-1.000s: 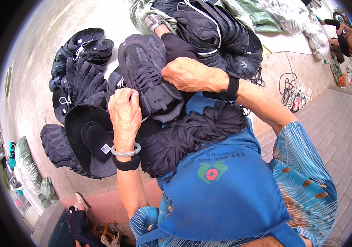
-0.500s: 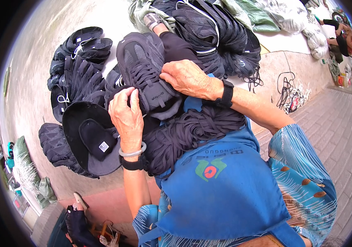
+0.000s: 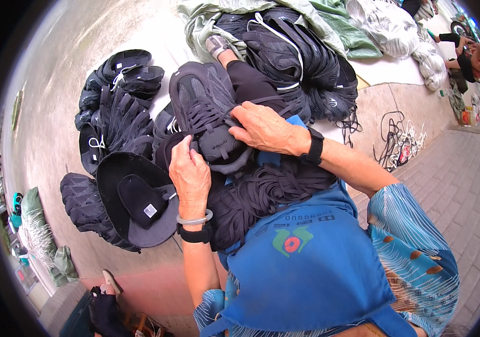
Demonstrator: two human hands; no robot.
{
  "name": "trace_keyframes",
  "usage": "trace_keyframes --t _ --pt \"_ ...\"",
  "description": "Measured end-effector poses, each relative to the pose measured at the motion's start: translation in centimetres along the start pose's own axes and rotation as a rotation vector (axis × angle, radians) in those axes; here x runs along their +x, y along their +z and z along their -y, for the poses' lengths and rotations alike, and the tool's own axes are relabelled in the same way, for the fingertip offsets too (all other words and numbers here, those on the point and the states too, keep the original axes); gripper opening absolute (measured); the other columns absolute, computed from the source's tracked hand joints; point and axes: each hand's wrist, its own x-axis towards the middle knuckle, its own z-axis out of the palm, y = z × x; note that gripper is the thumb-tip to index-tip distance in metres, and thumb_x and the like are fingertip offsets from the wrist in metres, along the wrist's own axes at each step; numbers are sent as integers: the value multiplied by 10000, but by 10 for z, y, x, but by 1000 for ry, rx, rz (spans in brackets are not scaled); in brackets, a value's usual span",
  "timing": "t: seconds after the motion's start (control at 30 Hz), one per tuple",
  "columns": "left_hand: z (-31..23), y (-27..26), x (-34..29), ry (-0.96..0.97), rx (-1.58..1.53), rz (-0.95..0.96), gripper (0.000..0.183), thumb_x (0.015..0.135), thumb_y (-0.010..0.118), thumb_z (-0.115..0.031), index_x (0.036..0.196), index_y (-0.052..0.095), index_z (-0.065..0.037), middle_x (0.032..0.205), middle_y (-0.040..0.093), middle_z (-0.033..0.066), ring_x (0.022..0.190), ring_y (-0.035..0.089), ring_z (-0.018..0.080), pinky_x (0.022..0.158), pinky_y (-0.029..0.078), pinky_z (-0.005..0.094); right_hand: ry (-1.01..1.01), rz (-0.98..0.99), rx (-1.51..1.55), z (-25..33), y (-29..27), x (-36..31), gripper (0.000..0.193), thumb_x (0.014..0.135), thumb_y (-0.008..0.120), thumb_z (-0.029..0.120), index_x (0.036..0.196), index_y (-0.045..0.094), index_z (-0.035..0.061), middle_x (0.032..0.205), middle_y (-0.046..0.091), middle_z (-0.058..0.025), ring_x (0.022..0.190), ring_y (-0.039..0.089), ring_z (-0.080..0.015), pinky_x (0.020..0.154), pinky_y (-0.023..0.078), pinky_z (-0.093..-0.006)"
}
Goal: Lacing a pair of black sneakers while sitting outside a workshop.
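A black shoe upper (image 3: 202, 90) with mesh panels rests over my lap, its tongue (image 3: 220, 147) toward me and black shoelace (image 3: 205, 115) crossing its front. My left hand (image 3: 190, 175) pinches at the upper's left edge, where a dark lace end runs to the fingertips. On the other side my right hand (image 3: 271, 130) grips the lace by the top eyelets, thumb and forefinger bent around it. A thick heap of loose black laces (image 3: 271, 188) lies on my blue apron (image 3: 307, 264), just below the upper.
Bundled black uppers (image 3: 125, 106) lie at the left, beside a black sun visor-like hat (image 3: 139, 196). More tied uppers (image 3: 285, 56) are piled at the far side, next to green sacks (image 3: 358, 33). Loose cords (image 3: 400, 137) lie on the ground at the right. Other people sit nearby.
The whole view has shifted, so things sit lower and further right. My right thumb and forefinger have spread a little at the lace; my left hand stays at the upper's edge.
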Motion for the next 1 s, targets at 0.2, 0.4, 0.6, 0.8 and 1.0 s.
trace_keyframes --t 0.2,0.4,0.6,0.8,1.0 --pt "-11 0 1 108 -86 -57 330 808 471 97 1115 526 -11 934 596 209 878 599 405 759 486 426 9 52 117 -2 -4 -7 335 815 673 237 991 540 -16 899 549 -181 864 570 -366 750 471 -416" --pt "-21 0 9 122 50 51 245 831 595 1 1070 568 -44 937 591 169 895 607 359 767 487 418 -15 144 259 -12 -11 -11 359 740 512 -34 1099 531 -34 921 527 -207 852 558 -383 792 472 -410" --pt "-32 -8 4 385 14 -54 119 790 646 28 896 603 -2 870 573 123 838 592 286 727 491 356 35 217 30 12 -11 -16 297 730 532 -80 1020 469 -66 1015 462 -218 853 554 -417 732 484 -461" --pt "-67 -4 -24 -125 -570 388 151 946 534 -142 983 556 2 764 614 45 587 595 91 530 494 231 -62 85 105 -14 -10 -12 70 742 569 -26 793 563 -73 955 499 -222 848 574 -391 739 500 -438" --pt "-56 13 14 -428 -494 409 326 965 475 -215 1180 532 23 606 561 23 422 496 76 378 398 215 -1 -30 285 -21 -19 1 76 803 559 65 819 599 3 840 540 -170 822 562 -361 727 462 -439"
